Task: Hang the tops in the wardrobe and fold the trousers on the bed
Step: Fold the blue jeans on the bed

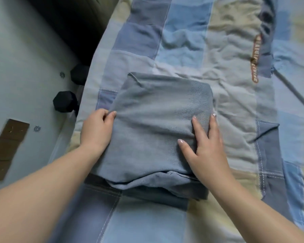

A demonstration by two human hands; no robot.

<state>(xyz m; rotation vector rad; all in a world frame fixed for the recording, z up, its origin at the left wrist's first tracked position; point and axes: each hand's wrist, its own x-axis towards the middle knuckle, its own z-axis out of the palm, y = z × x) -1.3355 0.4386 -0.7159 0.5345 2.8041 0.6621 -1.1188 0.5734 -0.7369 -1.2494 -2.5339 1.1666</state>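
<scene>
We are finishing the trousers [158, 130] fold on the bed [235, 71]. Our left hand [96, 130] pinches the 9 o'clock edge; our right hand [206, 144] presses flat at 3 o'clock. Next, we likely smooth the stack.

We cannot read the orange lettering [255, 60] on the bedcover [182, 41], which is too blurred. Our left hand [96, 130] hides its fingertips under the folded trousers [153, 127]. The dumbbell [65, 104] is half hidden by the bed edge.
</scene>
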